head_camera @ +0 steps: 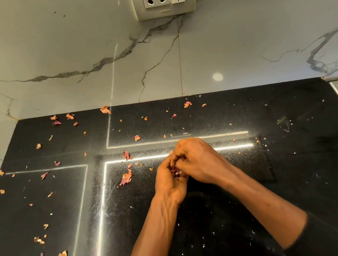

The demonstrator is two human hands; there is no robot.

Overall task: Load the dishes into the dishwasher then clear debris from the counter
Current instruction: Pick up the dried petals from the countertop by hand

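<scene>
The left hand (170, 184) lies cupped, palm up, on the glossy black stone desk (289, 158), cradling a clump of dry pinkish-orange onion-skin flakes (175, 173); the right hand (195, 160) touches it from above, fingers curled and pinching into that clump; more loose onion-skin scraps (126, 178) lie scattered left of both hands and beyond them toward the grey-veined marble wall (76, 54).
</scene>
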